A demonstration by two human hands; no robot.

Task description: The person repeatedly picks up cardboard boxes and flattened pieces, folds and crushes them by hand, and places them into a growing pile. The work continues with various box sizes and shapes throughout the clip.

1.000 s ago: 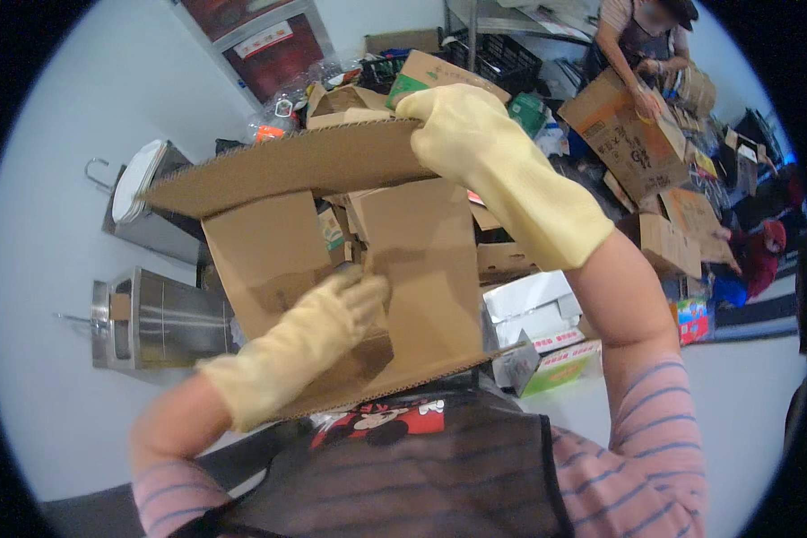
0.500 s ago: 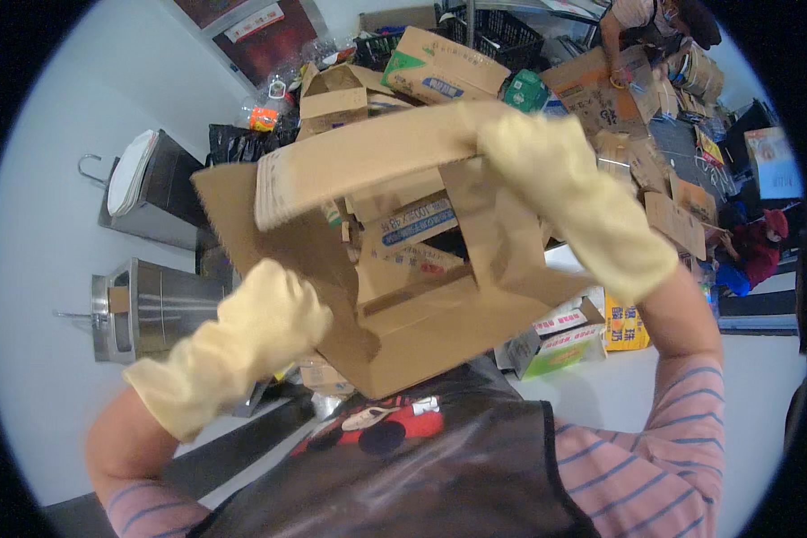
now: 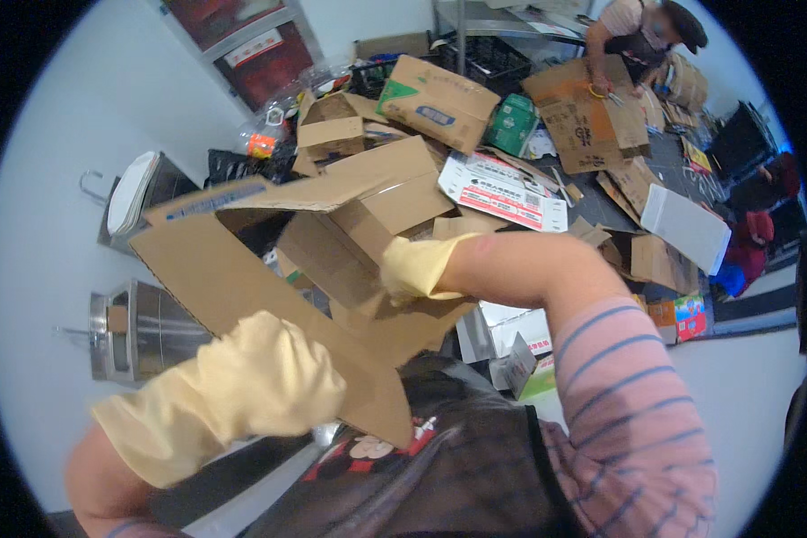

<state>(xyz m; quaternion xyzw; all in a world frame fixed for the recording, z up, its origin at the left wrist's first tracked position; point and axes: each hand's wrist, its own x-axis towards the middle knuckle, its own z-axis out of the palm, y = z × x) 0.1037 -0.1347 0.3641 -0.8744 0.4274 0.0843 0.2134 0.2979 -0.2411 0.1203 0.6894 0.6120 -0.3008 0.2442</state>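
An open brown cardboard box (image 3: 233, 278) is held tilted in front of my apron, its flaps spread apart. My left hand (image 3: 273, 377), in a cream rubber glove, is closed over the edge of a long flap at the near left. My right hand (image 3: 417, 269), gloved alike, reaches down at the box's right side against its inner walls. The fingers of that hand are hidden from sight.
Flattened and whole cartons lie heaped ahead, among them a green-cornered box (image 3: 439, 103) and a red-and-white printed carton (image 3: 507, 193). Steel cylinders (image 3: 139, 332) stand out at left. A co-worker (image 3: 646, 36) at the far right holds yellow-handled scissors (image 3: 601, 92) over cardboard.
My right hand has come down and inward from the box's raised far edge to its inside. The box has turned and tilted, its left flap swinging out; my left hand stays on the near left.
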